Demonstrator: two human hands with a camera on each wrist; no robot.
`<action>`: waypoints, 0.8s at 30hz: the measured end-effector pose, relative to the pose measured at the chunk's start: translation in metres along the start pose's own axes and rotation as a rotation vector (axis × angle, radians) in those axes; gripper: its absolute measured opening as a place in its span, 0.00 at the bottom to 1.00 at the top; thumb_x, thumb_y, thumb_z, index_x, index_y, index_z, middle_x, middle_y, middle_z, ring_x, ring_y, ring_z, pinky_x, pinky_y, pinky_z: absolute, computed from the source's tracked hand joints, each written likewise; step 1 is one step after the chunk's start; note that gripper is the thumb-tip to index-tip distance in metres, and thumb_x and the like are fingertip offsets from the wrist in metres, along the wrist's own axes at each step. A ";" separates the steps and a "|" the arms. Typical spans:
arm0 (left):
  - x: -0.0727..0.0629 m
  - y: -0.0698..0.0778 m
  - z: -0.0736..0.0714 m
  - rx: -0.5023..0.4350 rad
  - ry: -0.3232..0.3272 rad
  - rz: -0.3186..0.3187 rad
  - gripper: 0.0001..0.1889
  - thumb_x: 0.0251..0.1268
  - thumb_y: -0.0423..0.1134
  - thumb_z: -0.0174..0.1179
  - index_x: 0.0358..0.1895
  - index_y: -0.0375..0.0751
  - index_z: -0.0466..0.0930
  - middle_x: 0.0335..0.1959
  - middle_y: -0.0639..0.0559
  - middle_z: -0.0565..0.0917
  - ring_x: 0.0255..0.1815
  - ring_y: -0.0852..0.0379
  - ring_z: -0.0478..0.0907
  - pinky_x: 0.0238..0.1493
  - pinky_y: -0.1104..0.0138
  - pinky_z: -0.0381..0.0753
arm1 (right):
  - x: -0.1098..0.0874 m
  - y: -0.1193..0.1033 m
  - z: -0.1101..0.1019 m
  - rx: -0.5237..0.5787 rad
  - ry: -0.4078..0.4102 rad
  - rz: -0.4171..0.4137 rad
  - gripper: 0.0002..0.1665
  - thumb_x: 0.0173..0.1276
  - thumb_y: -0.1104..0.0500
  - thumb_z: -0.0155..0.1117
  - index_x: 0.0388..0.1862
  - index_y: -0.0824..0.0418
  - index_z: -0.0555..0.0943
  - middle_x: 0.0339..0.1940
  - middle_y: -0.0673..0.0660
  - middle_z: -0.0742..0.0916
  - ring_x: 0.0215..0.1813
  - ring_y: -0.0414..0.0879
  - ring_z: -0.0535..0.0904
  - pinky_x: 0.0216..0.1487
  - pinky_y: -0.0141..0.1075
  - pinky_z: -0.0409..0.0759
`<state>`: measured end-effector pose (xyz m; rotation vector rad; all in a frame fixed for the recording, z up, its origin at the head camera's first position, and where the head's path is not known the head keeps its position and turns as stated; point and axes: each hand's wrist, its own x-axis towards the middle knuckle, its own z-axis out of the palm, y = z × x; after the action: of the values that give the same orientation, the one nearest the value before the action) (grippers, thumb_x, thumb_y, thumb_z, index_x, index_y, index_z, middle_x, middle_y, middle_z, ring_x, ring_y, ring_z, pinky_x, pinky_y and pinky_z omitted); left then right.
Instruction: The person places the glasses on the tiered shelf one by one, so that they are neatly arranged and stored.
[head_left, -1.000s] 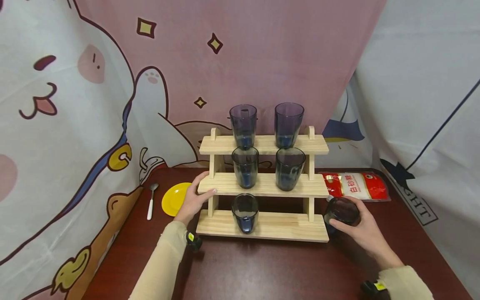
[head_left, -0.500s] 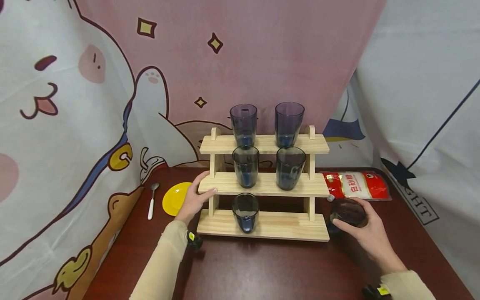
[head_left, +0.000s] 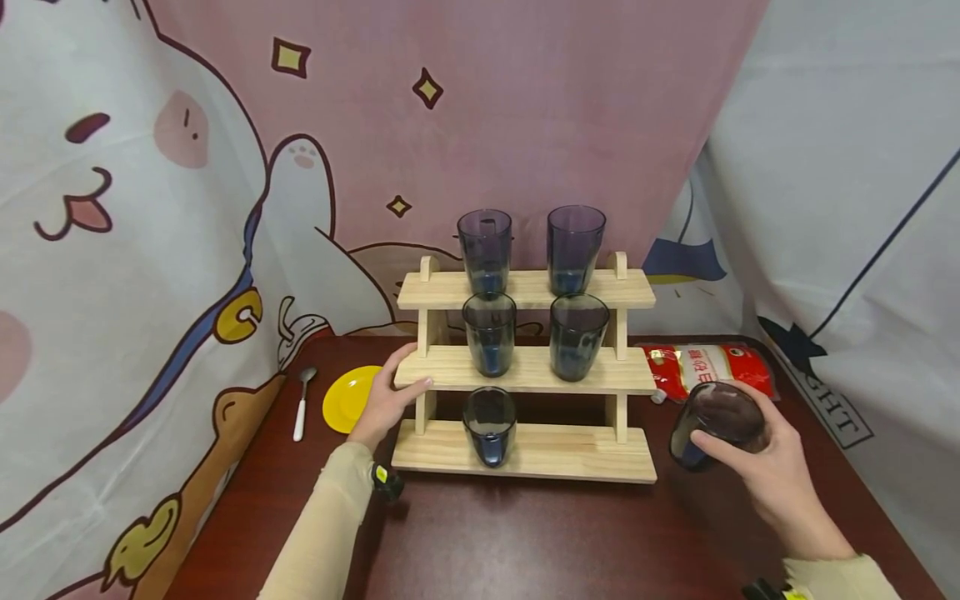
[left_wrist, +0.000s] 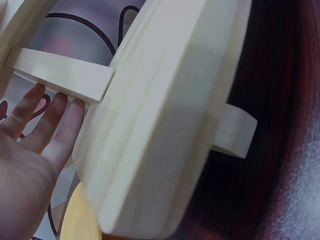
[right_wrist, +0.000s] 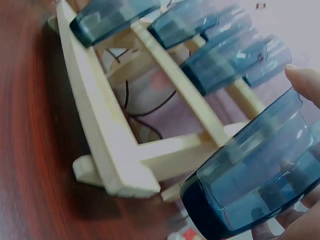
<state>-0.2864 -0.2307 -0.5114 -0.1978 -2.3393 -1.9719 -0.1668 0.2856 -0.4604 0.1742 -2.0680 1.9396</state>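
My left hand holds the left end of the middle shelf of a three-tier wooden rack. In the left wrist view, its fairly straight fingers touch a wooden upright. My right hand grips a dark tinted drinking glass to the right of the rack, thumb on the near side and fingers round the far side. This glass is tilted, its base toward the rack. Two glasses stand on the top shelf, two more on the middle one, and one glass on the bottom shelf.
A red and white bag with Chinese print lies behind the held glass. Left of the rack are a yellow plate and a white-handled spoon. Printed cloth hangs round the dark red table.
My right hand has moved right, away from the rack, carrying the glass, which now leans more. The left hand stays on the rack, and the other glasses stand where they were.
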 end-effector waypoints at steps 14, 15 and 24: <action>0.000 -0.002 0.000 -0.006 -0.005 0.020 0.35 0.69 0.38 0.72 0.77 0.62 0.70 0.72 0.45 0.74 0.56 0.44 0.80 0.55 0.57 0.83 | 0.004 -0.012 0.048 -0.033 -0.192 -0.022 0.48 0.59 0.76 0.77 0.77 0.65 0.68 0.62 0.54 0.83 0.60 0.42 0.81 0.54 0.27 0.83; 0.000 -0.001 0.000 -0.008 -0.005 0.021 0.35 0.69 0.38 0.72 0.76 0.63 0.70 0.72 0.45 0.74 0.56 0.44 0.80 0.55 0.57 0.83 | 0.004 -0.011 0.052 -0.037 -0.202 -0.017 0.48 0.59 0.76 0.77 0.77 0.66 0.67 0.62 0.54 0.83 0.60 0.42 0.81 0.54 0.28 0.83; -0.001 -0.001 0.000 -0.007 0.003 0.019 0.35 0.68 0.39 0.73 0.76 0.63 0.71 0.74 0.47 0.73 0.56 0.44 0.79 0.53 0.59 0.84 | 0.008 0.000 0.081 -0.044 -0.273 -0.008 0.46 0.59 0.74 0.78 0.76 0.64 0.69 0.61 0.56 0.83 0.60 0.46 0.81 0.57 0.31 0.82</action>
<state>-0.2855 -0.2309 -0.5122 -0.2169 -2.3204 -1.9701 -0.1853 0.2068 -0.4613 0.4595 -2.2717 1.9555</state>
